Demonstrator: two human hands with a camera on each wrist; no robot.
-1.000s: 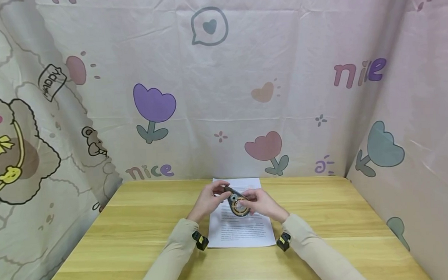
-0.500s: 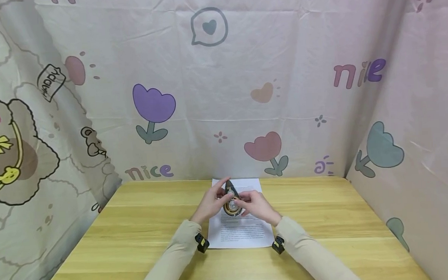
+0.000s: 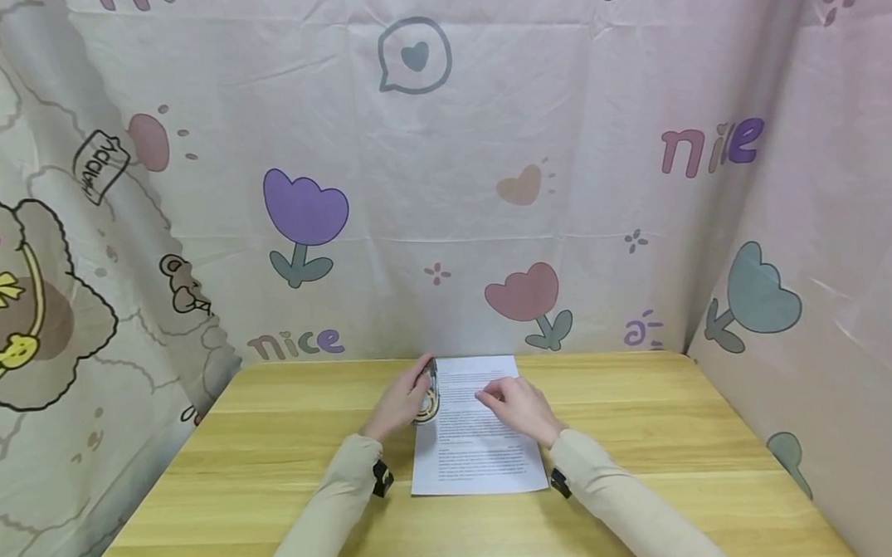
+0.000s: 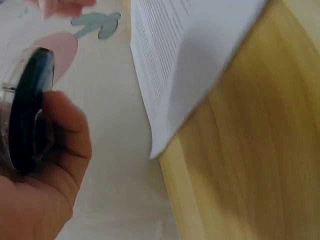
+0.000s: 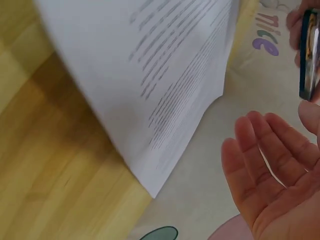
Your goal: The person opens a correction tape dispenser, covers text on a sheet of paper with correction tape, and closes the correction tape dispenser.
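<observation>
My left hand (image 3: 399, 405) grips a teardrop-shaped correction tape dispenser (image 3: 428, 405) with a clear casing and a dark edge. It is turned partly on edge over the left side of the printed sheet (image 3: 476, 464). In the left wrist view the curled fingers wrap behind the dispenser (image 4: 31, 110). My right hand (image 3: 519, 406) hovers above the right part of the sheet, apart from the dispenser. Its fingers (image 5: 275, 145) are loosely bent, with nothing held, in the right wrist view.
The sheet lies on a wooden table (image 3: 276, 485) and reaches the table's back edge. A patterned cloth (image 3: 412, 188) hangs behind the table and along both sides. A small black camera sits on each wrist.
Both hands were on the dispenser before. My right hand has let go of it, while my left hand has carried it leftward and turned it more on edge.
</observation>
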